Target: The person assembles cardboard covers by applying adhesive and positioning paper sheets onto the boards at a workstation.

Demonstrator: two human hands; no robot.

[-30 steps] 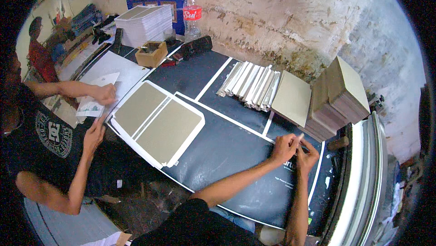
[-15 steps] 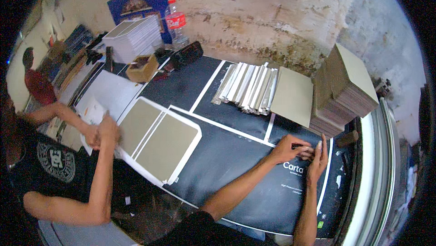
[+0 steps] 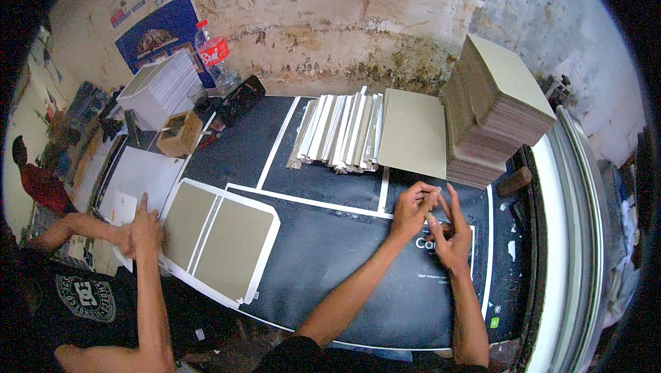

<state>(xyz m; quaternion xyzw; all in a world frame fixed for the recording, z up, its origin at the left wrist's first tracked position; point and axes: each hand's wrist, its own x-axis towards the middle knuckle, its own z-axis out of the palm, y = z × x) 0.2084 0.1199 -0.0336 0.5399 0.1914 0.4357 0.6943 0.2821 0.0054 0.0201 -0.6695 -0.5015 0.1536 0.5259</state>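
Pale strip [image 3: 432, 202] pinched between both hands [image 3: 432, 218], tall grey board stack [image 3: 497, 108] just beyond

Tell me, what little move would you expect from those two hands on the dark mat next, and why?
Probably the left hand and right hand will finish pinching loose the small pale strip between their fingertips. Both hands meet over the dark mat, apart from the single grey board and the tall board stack, so reaching for a board likely comes afterwards.

blue poster [image 3: 160, 37] on wall, red-labelled bottle [image 3: 215, 54] beneath
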